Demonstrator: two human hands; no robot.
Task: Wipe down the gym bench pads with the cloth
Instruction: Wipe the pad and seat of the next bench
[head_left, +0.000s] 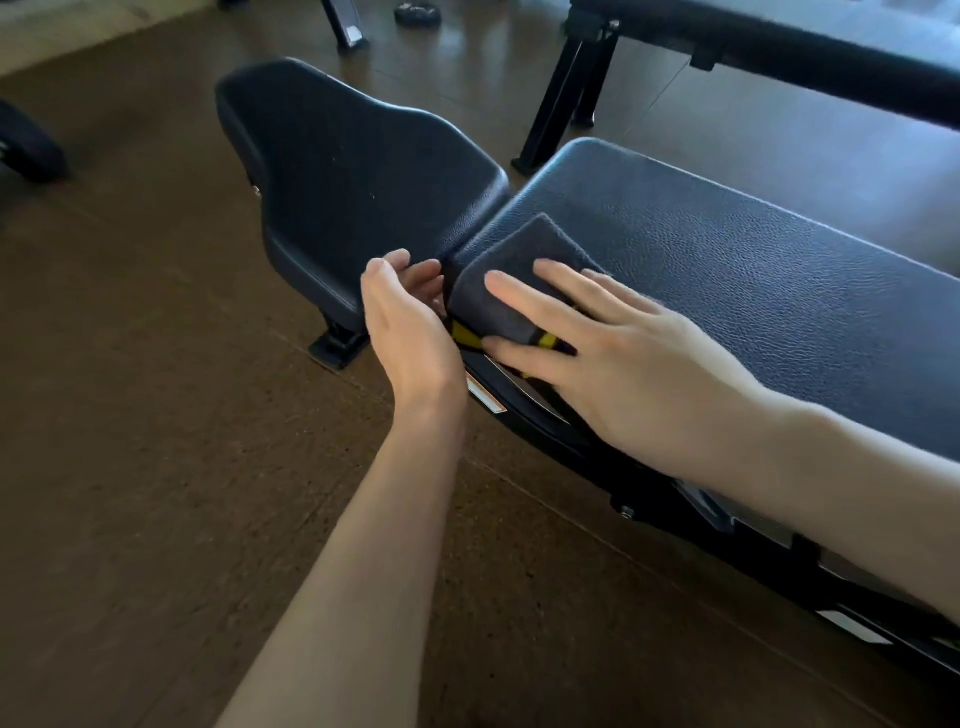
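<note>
Two black textured vinyl pads: long back pad (727, 291), contoured seat pad (363, 171) at 10 o'clock. Folded grey terry cloth (511, 280), yellow-striped, on back pad's near corner. Right hand (623, 358) spread flat, pressing. Left hand (410, 322) relaxed, touching cloth's edge. Step: wiping back pad; next, probably sweeping toward 3 o'clock.

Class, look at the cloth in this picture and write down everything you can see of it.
The cloth is dark grey, soft and fuzzy like microfibre, with a yellow and black band along its near edge. It looks folded and drapes over the near corner of the long back pad, beside the gap to the seat pad. The right hand presses flat on it with straight, spread fingers. The left hand meets its left edge; whether it pinches the cloth is unclear.
</note>
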